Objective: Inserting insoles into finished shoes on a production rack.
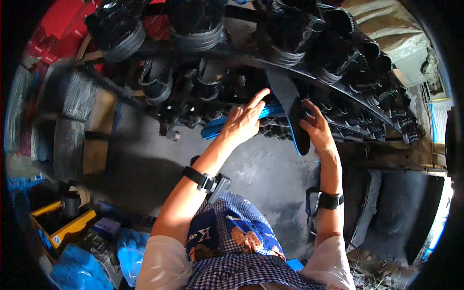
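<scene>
My left hand (241, 121) is closed around a stack of blue insoles (212, 129), its index finger stretched toward a single insole. That black insole (286, 94) with a blue edge stands out across the stack's far end, its upper part close under a shelf edge. My right hand (316, 128) grips the black insole by its right side, fingers bent around the edge. Black shoes (209, 79) sit on the rack just beyond both hands. How many insoles the stack holds is hard to make out.
Tiered racks of black shoes (290, 46) stretch across the far side and down to the right. Red boxes (60, 21) lie at the far left. A yellow-edged crate (75, 227) and blue plastic bags (79, 268) stand low on the left. A dark panel (401, 212) is at the right.
</scene>
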`<state>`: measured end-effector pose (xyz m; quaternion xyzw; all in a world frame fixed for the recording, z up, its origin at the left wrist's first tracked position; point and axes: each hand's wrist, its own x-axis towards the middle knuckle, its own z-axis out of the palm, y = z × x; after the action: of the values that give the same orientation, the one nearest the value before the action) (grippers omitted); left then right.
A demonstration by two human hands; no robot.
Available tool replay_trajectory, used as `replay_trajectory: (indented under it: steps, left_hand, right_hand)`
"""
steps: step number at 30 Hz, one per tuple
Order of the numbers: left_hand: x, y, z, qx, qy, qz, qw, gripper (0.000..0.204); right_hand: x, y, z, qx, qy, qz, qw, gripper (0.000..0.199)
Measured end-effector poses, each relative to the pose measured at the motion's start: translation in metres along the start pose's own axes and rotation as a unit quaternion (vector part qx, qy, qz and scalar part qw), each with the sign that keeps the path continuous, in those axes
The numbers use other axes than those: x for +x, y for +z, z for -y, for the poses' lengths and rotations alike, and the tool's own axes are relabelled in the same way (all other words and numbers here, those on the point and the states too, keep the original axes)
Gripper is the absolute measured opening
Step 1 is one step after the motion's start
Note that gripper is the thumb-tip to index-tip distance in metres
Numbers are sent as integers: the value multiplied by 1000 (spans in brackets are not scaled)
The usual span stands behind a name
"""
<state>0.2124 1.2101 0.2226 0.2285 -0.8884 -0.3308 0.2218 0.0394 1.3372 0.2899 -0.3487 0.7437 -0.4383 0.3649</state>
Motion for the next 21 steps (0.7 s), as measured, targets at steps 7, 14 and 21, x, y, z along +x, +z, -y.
replay_trajectory:
  steps: [7,14,21]
  left_hand:
    - [-3,-1,2,-47,-36,18,998,35]
    - [-14,-4,8,-42,13,-63,997,28]
    - [-78,-53,24,-8,-16,-58,998,42]
  right_hand:
    - [2,29,23,-149,-81,-9,985,69]
    - [-1,28,40,-308,-72,0,949,53]
    - [-37,46,85,-182,11,78,980,33]
